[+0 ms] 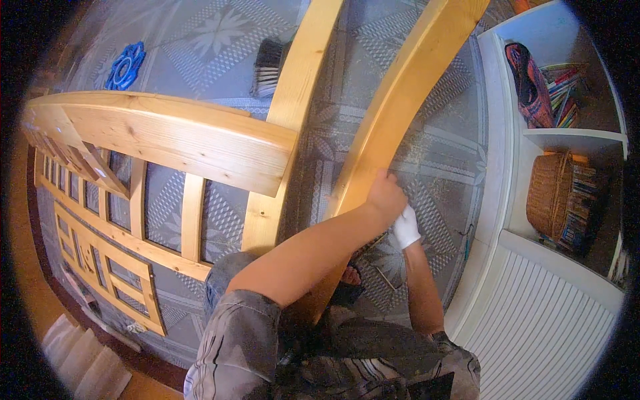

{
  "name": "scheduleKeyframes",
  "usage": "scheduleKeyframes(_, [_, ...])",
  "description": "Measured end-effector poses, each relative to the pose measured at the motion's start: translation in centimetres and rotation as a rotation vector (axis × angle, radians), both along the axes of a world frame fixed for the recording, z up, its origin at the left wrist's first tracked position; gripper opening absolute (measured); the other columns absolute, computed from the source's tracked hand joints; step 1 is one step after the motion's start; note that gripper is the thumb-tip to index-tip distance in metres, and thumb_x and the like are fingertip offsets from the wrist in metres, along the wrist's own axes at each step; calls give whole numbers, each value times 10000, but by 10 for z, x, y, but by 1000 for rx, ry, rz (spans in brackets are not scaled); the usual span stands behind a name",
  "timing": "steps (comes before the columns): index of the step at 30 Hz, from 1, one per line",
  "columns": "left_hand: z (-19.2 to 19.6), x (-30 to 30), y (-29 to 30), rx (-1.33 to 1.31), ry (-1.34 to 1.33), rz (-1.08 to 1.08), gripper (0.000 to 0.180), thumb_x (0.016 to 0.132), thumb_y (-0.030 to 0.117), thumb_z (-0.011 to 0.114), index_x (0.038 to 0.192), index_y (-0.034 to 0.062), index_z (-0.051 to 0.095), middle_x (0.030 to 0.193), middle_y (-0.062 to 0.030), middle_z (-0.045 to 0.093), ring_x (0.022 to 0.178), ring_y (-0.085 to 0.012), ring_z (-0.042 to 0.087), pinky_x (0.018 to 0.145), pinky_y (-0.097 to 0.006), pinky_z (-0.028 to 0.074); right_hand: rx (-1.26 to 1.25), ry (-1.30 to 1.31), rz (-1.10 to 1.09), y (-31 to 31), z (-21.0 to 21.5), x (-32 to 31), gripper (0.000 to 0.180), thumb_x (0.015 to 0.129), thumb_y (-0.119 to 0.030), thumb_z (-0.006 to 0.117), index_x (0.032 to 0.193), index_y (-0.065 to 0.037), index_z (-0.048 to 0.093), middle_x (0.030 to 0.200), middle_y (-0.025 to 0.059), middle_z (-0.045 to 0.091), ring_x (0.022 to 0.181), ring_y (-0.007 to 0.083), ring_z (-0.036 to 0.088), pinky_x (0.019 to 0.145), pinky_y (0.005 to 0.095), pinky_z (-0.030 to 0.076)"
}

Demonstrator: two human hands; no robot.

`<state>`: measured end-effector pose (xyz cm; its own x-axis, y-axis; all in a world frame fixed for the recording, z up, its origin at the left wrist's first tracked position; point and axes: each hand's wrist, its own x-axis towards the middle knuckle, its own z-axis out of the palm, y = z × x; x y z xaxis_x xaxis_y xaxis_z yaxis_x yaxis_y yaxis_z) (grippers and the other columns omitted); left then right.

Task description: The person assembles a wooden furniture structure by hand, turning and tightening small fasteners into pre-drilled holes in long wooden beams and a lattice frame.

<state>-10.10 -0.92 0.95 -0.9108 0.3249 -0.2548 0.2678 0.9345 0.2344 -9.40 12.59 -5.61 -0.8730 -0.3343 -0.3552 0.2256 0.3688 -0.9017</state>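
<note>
A long pale wooden beam (393, 100) runs from the top of the view down between my knees. At its right side my bare left hand (388, 198) is closed, the forearm crossing over the beam from the left. My right hand (405, 227), in a white glove, is just below and touching or nearly touching the left one. Its fingers are curled and partly hidden. Whatever the two hands hold is out of sight behind them. A thin, bent, rod-like thing (385, 279) lies on the patterned floor covering below my right hand.
To the left stands a slatted wooden frame with a thick curved rail (180, 137) and an upright post (300, 67). A smaller slatted panel (157, 300) lies lower left. A brush (268, 70) and blue ring-shaped thing (125, 67) lie beyond. White shelving (490, 100) with a wicker basket (548, 193) borders the right.
</note>
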Motion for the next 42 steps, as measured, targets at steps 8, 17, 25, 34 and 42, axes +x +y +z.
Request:
scheduleKeyframes(8, [-1,-1,-4,94,-42,74,117,722,190,551,730,183,667,754,-2,637,850,-170,532,787,-344,305,74,-438,58,18,-8,-9,258,897,-178,383,1002,6,530,724,38,556,532,101,508,448,244,422])
scheduleKeyframes(17, [-4,-2,-1,69,-46,107,102,706,192,559,712,189,660,726,-9,629,830,-163,535,785,-337,304,56,-54,64,7,1,-4,253,899,-214,401,957,-8,536,684,22,531,505,87,478,443,233,395])
scheduleKeyframes(25, [-6,5,-3,24,10,-36,102,705,186,562,716,165,661,722,0,628,848,-170,535,822,-365,291,-15,-271,13,9,3,-6,235,897,-243,418,863,-34,520,624,-1,482,481,76,437,424,228,356])
scheduleKeyframes(34, [0,3,-7,105,-49,-15,122,719,201,554,760,174,666,759,4,639,852,-181,535,823,-370,288,3,-413,38,19,3,-9,231,890,-241,462,938,-25,529,624,6,490,490,67,439,430,227,353])
scheduleKeyframes(42, [2,0,-3,54,-42,-8,124,728,187,548,764,164,664,750,2,635,856,-176,539,812,-368,305,50,-6,57,4,7,-4,221,891,-226,430,890,-29,532,622,22,514,487,87,470,441,236,387])
